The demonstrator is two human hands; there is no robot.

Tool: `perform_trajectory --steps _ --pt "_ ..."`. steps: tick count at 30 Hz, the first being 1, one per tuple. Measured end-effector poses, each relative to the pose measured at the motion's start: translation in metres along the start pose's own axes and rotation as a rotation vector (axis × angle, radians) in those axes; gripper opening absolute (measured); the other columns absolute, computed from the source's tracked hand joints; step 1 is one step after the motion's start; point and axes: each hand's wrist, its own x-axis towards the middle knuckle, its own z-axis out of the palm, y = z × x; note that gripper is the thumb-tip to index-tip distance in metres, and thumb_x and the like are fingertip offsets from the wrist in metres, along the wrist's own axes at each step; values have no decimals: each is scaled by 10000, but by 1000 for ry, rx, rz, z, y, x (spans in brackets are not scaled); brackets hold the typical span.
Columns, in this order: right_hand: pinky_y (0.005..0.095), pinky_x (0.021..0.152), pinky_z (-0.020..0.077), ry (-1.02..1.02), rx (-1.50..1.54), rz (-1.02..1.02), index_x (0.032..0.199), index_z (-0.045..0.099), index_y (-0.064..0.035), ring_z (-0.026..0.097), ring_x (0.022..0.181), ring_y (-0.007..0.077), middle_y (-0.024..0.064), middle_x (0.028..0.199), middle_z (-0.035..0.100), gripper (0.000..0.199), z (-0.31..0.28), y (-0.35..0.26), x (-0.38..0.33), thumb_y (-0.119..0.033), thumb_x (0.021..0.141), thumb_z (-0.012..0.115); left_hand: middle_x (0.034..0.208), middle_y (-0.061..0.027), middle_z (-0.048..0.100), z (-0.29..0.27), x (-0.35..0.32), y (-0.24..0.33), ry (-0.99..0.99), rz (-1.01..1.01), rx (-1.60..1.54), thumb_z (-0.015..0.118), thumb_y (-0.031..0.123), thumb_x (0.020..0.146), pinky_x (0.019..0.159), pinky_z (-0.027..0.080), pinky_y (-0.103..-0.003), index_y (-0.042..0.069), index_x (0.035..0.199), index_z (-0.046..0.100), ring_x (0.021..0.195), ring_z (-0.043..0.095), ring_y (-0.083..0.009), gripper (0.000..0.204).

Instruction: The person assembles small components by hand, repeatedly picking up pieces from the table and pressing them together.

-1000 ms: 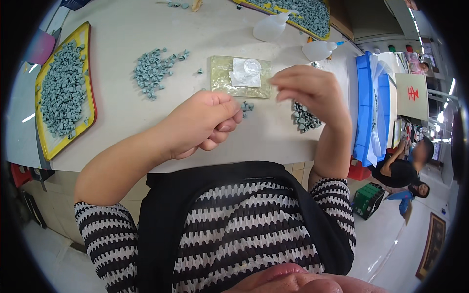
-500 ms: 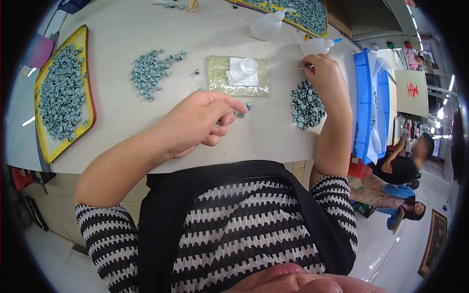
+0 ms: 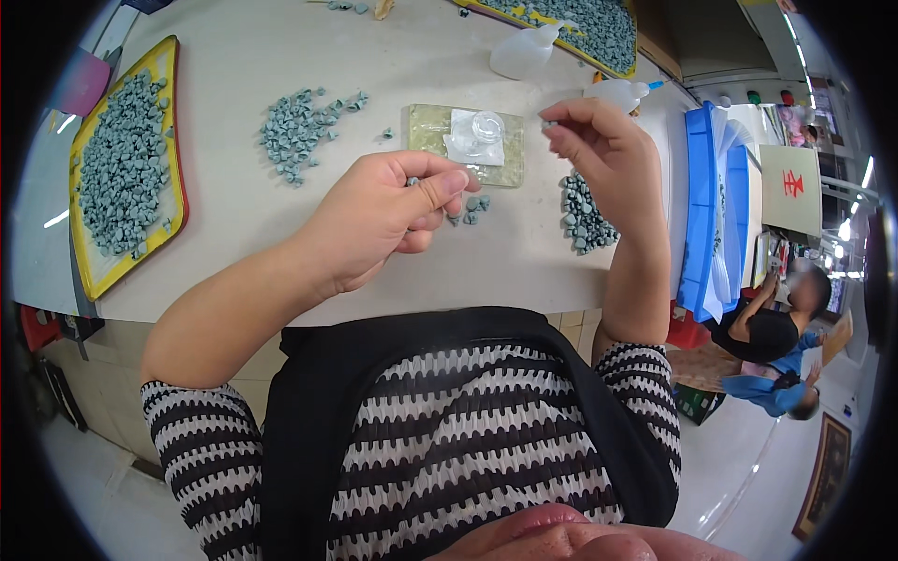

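My left hand (image 3: pixel 393 210) is closed in front of the block, thumb pressed on the curled index finger; whatever is between them is too hidden to make out. My right hand (image 3: pixel 603 159), raised above the right-hand pile, pinches a small grey-green piece (image 3: pixel 549 124) between thumb and forefinger. Between the hands lies a yellowish translucent block (image 3: pixel 426 131) bearing a white square sheet and a small clear round dish (image 3: pixel 486 127). A few small pieces (image 3: pixel 473 209) lie just beyond my left fingers. A pile of rounded grey-green pieces (image 3: pixel 585 215) is partly covered by my right wrist.
Another pile (image 3: pixel 295 131) of cupped pieces lies left of the block. Yellow trays of pieces stand at far left (image 3: pixel 84 266) and far right (image 3: pixel 629 69). Two white squeeze bottles (image 3: pixel 524 53) stand at the back. A blue bin (image 3: pixel 697 215) borders the right side; people are beyond it.
My right hand has moved from beside the squeeze bottle leftward toward the block, a small piece in its fingertips. My left thumb has closed onto the index finger.
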Motion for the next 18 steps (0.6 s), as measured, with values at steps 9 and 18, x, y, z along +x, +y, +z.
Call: perform_trajectory --steps 9,18 --pt "259 617 478 -78 281 -385 890 649 14 609 737 175 107 881 628 207 32 -19 -9 91 700 679 785 0 512 0 0 1 22 39 -53 555 165 904 433 245 -162 -20 1018 579 537 321 -26 218" --pt "248 549 503 116 -87 -625 822 659 -24 625 659 171 69 778 644 225 43 -25 -11 56 622 727 757 -12 530 -1 -3 2 42 68 7 572 166 895 428 246 -176 -14 966 579 526 322 -34 194"
